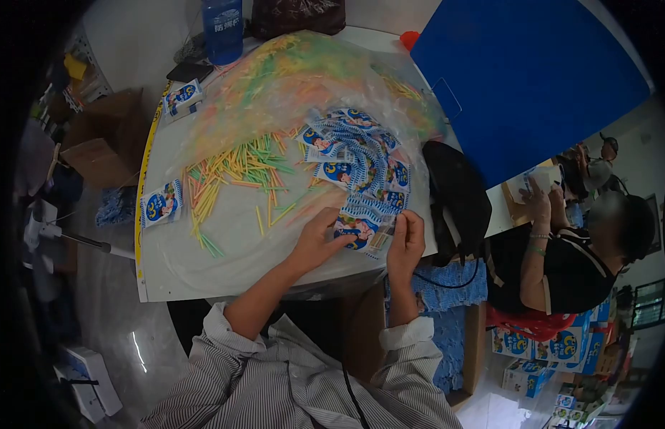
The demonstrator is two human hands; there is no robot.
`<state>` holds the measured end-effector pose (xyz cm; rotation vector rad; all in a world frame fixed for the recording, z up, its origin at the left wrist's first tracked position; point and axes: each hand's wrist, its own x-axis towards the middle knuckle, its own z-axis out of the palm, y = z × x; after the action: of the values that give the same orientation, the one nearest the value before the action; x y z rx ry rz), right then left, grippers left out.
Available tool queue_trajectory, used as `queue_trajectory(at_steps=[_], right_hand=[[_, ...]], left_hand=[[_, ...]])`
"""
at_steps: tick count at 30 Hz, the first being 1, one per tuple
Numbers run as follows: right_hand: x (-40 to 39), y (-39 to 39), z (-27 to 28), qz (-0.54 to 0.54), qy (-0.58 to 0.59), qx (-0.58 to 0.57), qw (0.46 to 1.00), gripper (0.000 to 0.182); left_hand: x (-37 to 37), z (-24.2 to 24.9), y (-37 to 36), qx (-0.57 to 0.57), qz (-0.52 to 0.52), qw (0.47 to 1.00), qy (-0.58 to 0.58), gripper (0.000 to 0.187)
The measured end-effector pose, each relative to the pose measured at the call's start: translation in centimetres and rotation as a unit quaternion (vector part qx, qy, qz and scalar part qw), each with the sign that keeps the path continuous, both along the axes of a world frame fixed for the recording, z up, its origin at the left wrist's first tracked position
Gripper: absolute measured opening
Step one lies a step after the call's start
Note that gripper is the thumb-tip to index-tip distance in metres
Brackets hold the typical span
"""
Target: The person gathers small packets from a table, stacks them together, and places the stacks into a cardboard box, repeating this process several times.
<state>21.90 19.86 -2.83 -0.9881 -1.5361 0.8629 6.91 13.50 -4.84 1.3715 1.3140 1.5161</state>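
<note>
Between my hands is a small blue-and-white printed packet, lying at the near end of a heap of similar packets. My left hand is closed on the packet's left side, thumb over its front. The fingers of my right hand pinch together at its right edge. To the left of the heap, loose thin sticks in yellow, green and pink are scattered on clear plastic sheeting. Behind them lies a large clear plastic bag full of coloured sticks.
A lone packet lies by the table's left edge. A small box, a phone and a blue bottle are at the back left. On the right are a black bag, a blue panel and a co-worker.
</note>
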Motion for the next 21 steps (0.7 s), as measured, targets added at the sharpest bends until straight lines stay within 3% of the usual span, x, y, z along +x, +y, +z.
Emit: queue_trajectory(at_steps=[1, 3, 7, 9, 13, 15, 21], right_hand=[[-0.2, -0.2, -0.1, -0.001, 0.0, 0.001, 1.0, 0.013], [-0.6, -0.6, -0.2, -0.008, 0.051, 0.004, 0.999, 0.014], [-1.3, -1.3, 0.4, 0.005, 0.154, 0.016, 0.988, 0.015], [-1.4, -1.7, -0.1, 0.052, 0.175, 0.033, 0.983, 0.018], [-1.4, -2.2, -0.3, 0.093, 0.23, 0.012, 0.969, 0.019], [-1.2, -2.6, 0.3, 0.052, 0.255, -0.069, 0.963, 0.018], [-0.7, -2.9, -1.3, 0.152, 0.192, -0.01, 0.969, 0.024]], left_hand=[[0.2, -0.2, 0.0, 0.001, -0.001, 1.0, 0.0, 0.039], [0.9, 0.7, -0.2, 0.02, 0.043, 0.993, -0.105, 0.045], [0.9, -1.6, 0.0, 0.012, -0.009, 0.982, -0.191, 0.054], [0.7, -2.5, 0.1, 0.005, -0.048, 0.998, 0.041, 0.056], [1.5, -1.5, 0.1, 0.05, -0.024, 0.998, -0.019, 0.052], [1.4, -1.1, -0.4, -0.1, -0.09, 0.979, -0.152, 0.051], [2.2, -0.4, -0.1, -0.04, -0.028, 0.999, 0.023, 0.052]])
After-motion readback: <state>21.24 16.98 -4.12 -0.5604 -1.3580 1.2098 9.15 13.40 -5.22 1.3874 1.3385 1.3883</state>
